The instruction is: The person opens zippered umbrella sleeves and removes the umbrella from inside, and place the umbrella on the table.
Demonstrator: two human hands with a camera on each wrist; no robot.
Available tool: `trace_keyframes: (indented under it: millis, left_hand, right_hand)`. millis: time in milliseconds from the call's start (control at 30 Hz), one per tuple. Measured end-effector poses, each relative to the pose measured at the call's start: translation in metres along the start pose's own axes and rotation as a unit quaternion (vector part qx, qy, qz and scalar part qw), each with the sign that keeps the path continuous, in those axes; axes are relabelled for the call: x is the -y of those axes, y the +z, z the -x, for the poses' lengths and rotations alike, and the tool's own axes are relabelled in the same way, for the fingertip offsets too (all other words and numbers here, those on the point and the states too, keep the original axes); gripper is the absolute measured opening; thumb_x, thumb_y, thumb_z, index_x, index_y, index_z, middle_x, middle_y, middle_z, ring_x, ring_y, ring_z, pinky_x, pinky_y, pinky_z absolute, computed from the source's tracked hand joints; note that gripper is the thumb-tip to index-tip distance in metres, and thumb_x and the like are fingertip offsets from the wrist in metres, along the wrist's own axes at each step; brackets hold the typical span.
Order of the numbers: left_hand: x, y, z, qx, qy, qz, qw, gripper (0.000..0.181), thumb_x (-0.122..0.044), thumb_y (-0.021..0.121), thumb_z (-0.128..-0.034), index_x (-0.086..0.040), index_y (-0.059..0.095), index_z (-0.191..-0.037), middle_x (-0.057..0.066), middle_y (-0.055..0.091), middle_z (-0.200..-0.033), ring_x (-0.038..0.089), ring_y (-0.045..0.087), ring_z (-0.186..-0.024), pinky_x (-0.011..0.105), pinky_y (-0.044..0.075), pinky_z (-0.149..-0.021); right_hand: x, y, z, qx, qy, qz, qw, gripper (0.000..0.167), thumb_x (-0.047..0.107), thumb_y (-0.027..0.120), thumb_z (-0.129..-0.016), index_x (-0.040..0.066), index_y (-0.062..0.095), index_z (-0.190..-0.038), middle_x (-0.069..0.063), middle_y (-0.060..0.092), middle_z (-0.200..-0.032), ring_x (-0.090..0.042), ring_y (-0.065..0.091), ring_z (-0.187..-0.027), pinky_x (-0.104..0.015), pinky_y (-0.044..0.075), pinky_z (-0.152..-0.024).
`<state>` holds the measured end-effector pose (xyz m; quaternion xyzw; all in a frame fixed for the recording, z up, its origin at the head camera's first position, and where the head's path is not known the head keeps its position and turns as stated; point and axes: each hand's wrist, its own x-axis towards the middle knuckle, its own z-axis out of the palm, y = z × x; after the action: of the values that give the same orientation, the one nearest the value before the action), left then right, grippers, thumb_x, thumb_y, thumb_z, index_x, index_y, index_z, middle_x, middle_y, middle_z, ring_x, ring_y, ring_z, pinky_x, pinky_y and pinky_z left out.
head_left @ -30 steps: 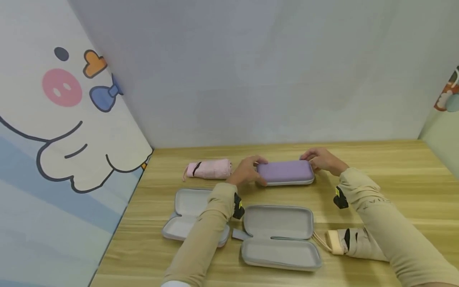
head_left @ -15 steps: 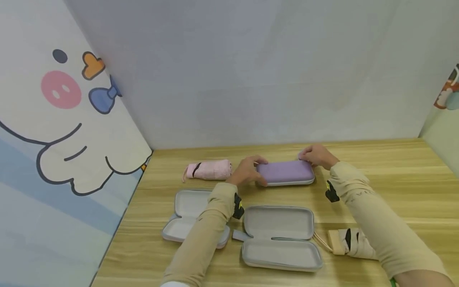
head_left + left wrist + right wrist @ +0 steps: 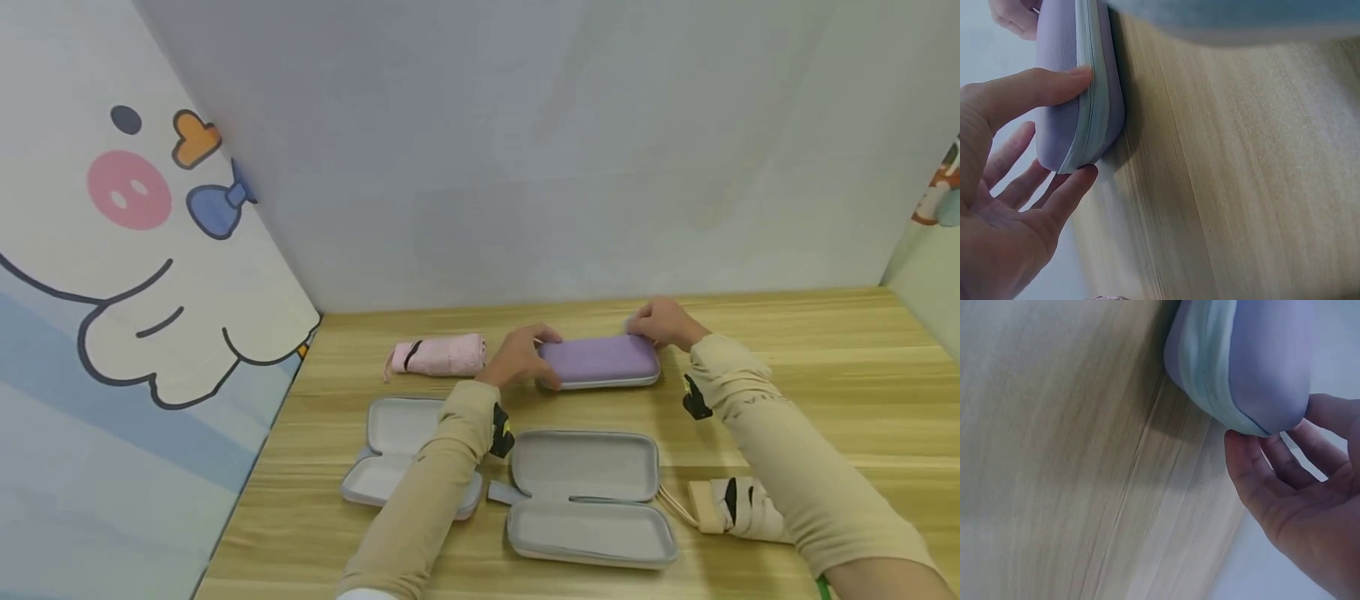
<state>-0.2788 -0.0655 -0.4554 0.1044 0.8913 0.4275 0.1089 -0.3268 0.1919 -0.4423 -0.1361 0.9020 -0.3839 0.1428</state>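
Note:
A closed purple zip case (image 3: 598, 360) with a pale zip band lies at the back of the wooden table. My left hand (image 3: 521, 357) grips its left end; in the left wrist view the thumb presses on the zip band while fingers curve around the end. At the back right corner, my right hand (image 3: 663, 323) pinches a small pale tab (image 3: 632, 323) of the case. The right wrist view has those fingers curled at the end, a ribbed strip (image 3: 1291, 447) showing between them. Whether the zip is fully drawn is hidden.
Two opened cases with grey linings, one at the left (image 3: 405, 423) and one in the middle (image 3: 585, 467), lie in front. A pink folded umbrella (image 3: 447, 355) rests left of my left hand. A beige folded umbrella (image 3: 750, 510) lies partly under my right forearm.
My right hand has shifted slightly left and back, up to the case's back right corner, and its forearm swung left. The left hand and the case have stayed almost still.

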Motion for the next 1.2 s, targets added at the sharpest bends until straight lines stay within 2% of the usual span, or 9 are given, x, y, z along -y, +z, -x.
trace_keyframes:
  millis: [100, 300, 533, 667, 867, 1000, 1200]
  left_hand:
    - [-0.0002, 0.0002, 0.0000, -0.001, 0.002, -0.004, 1.0000, 0.065, 0.001, 0.089, -0.0557, -0.011, 0.064, -0.114, 0.004, 0.061, -0.115, 0.020, 0.054, -0.104, 0.027, 0.046, -0.085]
    - [-0.0016, 0.0011, -0.0001, 0.001, -0.002, -0.013, 0.9999, 0.065, 0.001, 0.088, -0.0566, -0.012, 0.063, -0.116, 0.003, 0.060, -0.117, 0.020, 0.054, -0.106, 0.028, 0.047, -0.086]
    - [-0.0014, 0.0005, 0.0020, 0.002, -0.003, -0.015, 0.9999, 0.065, 0.000, 0.088, -0.0568, -0.012, 0.063, -0.115, 0.003, 0.060, -0.116, 0.020, 0.054, -0.105, 0.028, 0.047, -0.086]
    - [-0.0006, -0.0009, 0.0037, 0.006, 0.001, -0.015, 0.9999, 0.064, -0.002, 0.089, -0.0576, -0.013, 0.063, -0.115, 0.002, 0.060, -0.118, 0.020, 0.054, -0.106, 0.029, 0.047, -0.086]
    - [0.0019, -0.0025, 0.0041, 0.011, 0.004, -0.017, 0.9998, 0.061, -0.003, 0.088, -0.0590, -0.014, 0.062, -0.113, 0.003, 0.058, -0.120, 0.022, 0.053, -0.110, 0.031, 0.047, -0.087]
    - [0.0024, -0.0034, 0.0033, 0.013, 0.005, -0.020, 0.9997, 0.061, -0.004, 0.089, -0.0593, -0.014, 0.061, -0.113, 0.004, 0.057, -0.122, 0.023, 0.053, -0.111, 0.033, 0.048, -0.087]
    - [0.0017, -0.0027, 0.0013, 0.019, 0.005, -0.012, 0.9997, 0.063, -0.005, 0.090, -0.0587, -0.014, 0.061, -0.114, 0.002, 0.057, -0.121, 0.023, 0.053, -0.112, 0.032, 0.048, -0.087]
  right_hand:
    - [-0.0004, -0.0007, -0.0007, 0.007, -0.001, 0.003, 1.0000, 0.033, 0.012, 0.057, -0.091, -0.017, 0.062, -0.105, -0.028, 0.062, -0.100, -0.019, 0.059, -0.069, -0.039, 0.055, -0.064]
    - [-0.0042, -0.0043, -0.0012, 0.020, -0.017, 0.014, 0.9995, 0.025, 0.007, 0.054, -0.091, -0.015, 0.065, -0.095, -0.023, 0.064, -0.092, -0.018, 0.057, -0.070, -0.040, 0.055, -0.065]
    - [-0.0096, -0.0045, 0.0023, 0.014, -0.019, 0.012, 0.9996, 0.024, -0.001, 0.048, -0.088, -0.018, 0.063, -0.098, -0.033, 0.061, -0.104, -0.022, 0.064, -0.070, -0.039, 0.056, -0.064]
    - [-0.0092, -0.0028, 0.0034, 0.009, -0.018, 0.012, 0.9997, 0.025, -0.007, 0.044, -0.084, -0.018, 0.062, -0.097, -0.034, 0.061, -0.104, -0.023, 0.065, -0.069, -0.040, 0.056, -0.063]
    - [-0.0063, 0.0006, 0.0008, -0.017, -0.039, 0.060, 0.9973, 0.022, -0.010, 0.046, -0.080, -0.017, 0.066, -0.087, -0.033, 0.063, -0.096, -0.025, 0.063, -0.066, -0.034, 0.054, -0.055]
    - [-0.0058, 0.0024, -0.0014, -0.034, -0.058, 0.089, 0.9937, 0.023, -0.012, 0.045, -0.077, -0.014, 0.068, -0.079, -0.031, 0.065, -0.089, -0.023, 0.059, -0.061, -0.028, 0.047, -0.048]
    - [-0.0086, 0.0019, -0.0024, -0.040, -0.070, 0.113, 0.9903, 0.024, -0.012, 0.047, -0.078, -0.011, 0.070, -0.077, -0.029, 0.066, -0.090, -0.021, 0.057, -0.058, -0.029, 0.044, -0.049]
